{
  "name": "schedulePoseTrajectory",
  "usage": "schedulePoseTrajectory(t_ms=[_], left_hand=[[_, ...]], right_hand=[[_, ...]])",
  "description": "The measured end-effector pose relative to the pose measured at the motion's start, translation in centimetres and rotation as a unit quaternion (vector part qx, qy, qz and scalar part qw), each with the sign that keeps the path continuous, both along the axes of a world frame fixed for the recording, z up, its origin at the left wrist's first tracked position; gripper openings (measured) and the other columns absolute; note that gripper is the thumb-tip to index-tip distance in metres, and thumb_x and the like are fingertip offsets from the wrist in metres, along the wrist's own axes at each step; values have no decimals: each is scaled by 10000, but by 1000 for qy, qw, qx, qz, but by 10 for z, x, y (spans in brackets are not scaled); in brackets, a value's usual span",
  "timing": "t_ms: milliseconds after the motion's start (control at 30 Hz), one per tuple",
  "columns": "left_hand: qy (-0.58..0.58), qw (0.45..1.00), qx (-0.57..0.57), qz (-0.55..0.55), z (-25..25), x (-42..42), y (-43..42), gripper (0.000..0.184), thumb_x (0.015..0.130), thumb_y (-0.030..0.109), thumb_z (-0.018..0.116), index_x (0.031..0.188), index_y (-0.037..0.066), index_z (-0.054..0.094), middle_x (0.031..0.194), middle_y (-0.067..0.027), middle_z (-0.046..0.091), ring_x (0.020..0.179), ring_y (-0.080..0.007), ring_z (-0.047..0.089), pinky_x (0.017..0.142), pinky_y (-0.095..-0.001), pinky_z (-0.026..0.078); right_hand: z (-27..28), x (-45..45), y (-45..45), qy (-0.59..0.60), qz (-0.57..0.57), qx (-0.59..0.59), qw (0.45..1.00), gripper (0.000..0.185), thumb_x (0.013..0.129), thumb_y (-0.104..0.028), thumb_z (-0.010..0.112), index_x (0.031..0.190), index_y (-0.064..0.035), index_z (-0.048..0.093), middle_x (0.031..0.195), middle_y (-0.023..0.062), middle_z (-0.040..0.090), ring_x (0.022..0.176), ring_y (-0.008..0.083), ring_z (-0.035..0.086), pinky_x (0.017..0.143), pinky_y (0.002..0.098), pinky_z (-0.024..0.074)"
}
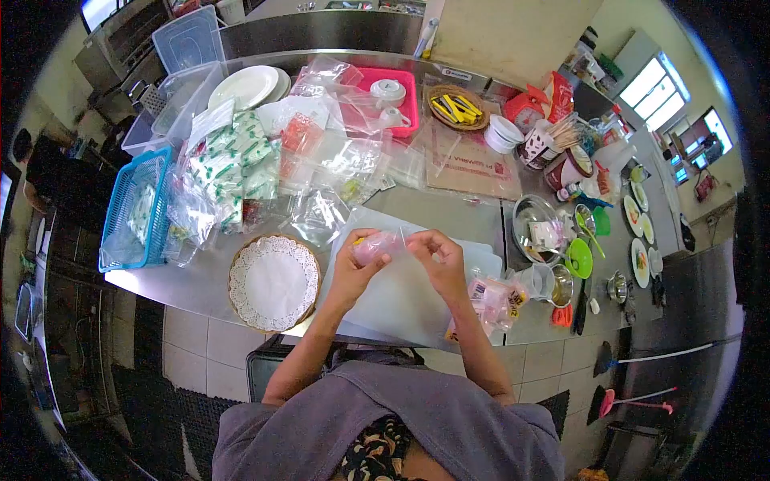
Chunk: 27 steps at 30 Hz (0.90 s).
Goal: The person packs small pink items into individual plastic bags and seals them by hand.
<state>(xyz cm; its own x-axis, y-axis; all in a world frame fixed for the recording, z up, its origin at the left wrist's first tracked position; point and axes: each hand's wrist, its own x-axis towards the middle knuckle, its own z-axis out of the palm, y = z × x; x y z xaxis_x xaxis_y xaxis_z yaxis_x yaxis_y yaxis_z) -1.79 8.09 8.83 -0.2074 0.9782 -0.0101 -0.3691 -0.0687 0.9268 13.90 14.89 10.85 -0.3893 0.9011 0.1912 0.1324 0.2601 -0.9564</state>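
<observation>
My left hand point(353, 271) is wrapped round a small clear plastic bag point(378, 248) with something pink inside; the exact contents I cannot make out. At the bag's right edge, the fingers of my right hand point(441, 261) are closed in a pinch on the clear plastic. Both hands are above a white cutting board point(393, 301). Left of the board stands a round basket point(233, 280) lined with a white paper doily point(274, 282). Right of my right forearm lie printed clear packets point(493, 303) with pinkish contents.
Packed napkins and plastic bags point(233, 164) fill the left, beside a blue basket point(136, 212). Behind are white plates point(241, 86) and a pink tray point(411, 88). Metal bowls point(531, 216), a green strainer point(578, 258) and a black-handled knife point(581, 305) are at right. A person point(64, 172) stands far left.
</observation>
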Motion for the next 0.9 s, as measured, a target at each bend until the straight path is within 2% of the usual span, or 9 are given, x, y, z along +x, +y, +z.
schedulePoseTrajectory(t_ms=[33, 133, 233, 333, 533, 633, 833, 900], left_hand=[[41, 999, 8, 22, -1, 0, 0, 389, 750, 1, 671, 1087, 30, 478, 1016, -62, 559, 927, -118, 548, 815, -248, 460], [112, 991, 60, 44, 4, 5, 0, 373, 732, -41, 661, 1061, 22, 497, 1035, -67, 572, 930, -127, 552, 813, -255, 456], [122, 988, 81, 50, 8, 10, -3, 370, 712, 0, 692, 1034, 23, 510, 1057, -84, 581, 946, -138, 551, 813, -262, 454], [151, 984, 77, 62, 10, 12, -7, 367, 696, -13, 700, 1020, 24, 532, 1051, -81, 584, 949, -141, 552, 817, -269, 455], [147, 981, 81, 92, 8, 12, -13, 351, 702, -19, 701, 1018, 14, 553, 983, -68, 596, 903, -128, 569, 786, -249, 463], [147, 984, 73, 69, 7, 11, -18, 364, 693, 3, 720, 1017, 13, 555, 971, -58, 593, 889, -119, 562, 778, -240, 460], [50, 998, 39, 11, 1, 7, -26, 371, 701, 44, 734, 1025, 3, 558, 932, -44, 596, 839, -94, 556, 727, -225, 470], [35, 999, 19, 37, 2, 8, -29, 359, 708, 63, 736, 1018, -1, 566, 923, -44, 602, 820, -88, 557, 712, -221, 471]], right_hand=[[1, -1, -3, -29, -8, 49, 998, 165, 741, -153, 689, 862, -51, 643, 783, 19, 626, 654, 100, 501, 600, 237, 388], [-7, -6, -10, -42, -47, 74, 995, 184, 719, -160, 710, 863, -62, 651, 773, 39, 625, 634, 131, 505, 597, 255, 396], [-10, -9, -15, -33, -57, 70, 995, 189, 713, -156, 716, 859, -55, 652, 764, 55, 621, 631, 138, 507, 593, 261, 405], [-13, -8, -14, -19, -11, 80, 997, 187, 709, -145, 719, 839, -37, 640, 739, 57, 611, 628, 135, 506, 589, 264, 410], [-2, -8, -21, -13, -29, 83, 996, 134, 735, -129, 685, 789, -25, 619, 728, 53, 598, 629, 128, 502, 589, 260, 406], [-5, -5, -22, -26, 20, 82, 996, 121, 744, -135, 676, 792, -36, 623, 734, 43, 595, 627, 119, 494, 573, 251, 390], [4, 0, -24, -87, 105, 67, 988, 100, 757, -115, 669, 814, -39, 639, 687, 1, 569, 609, 73, 446, 587, 221, 371], [8, -2, -26, -80, 78, 52, 992, 100, 756, -115, 674, 821, -44, 647, 701, -1, 580, 591, 65, 438, 562, 215, 364]])
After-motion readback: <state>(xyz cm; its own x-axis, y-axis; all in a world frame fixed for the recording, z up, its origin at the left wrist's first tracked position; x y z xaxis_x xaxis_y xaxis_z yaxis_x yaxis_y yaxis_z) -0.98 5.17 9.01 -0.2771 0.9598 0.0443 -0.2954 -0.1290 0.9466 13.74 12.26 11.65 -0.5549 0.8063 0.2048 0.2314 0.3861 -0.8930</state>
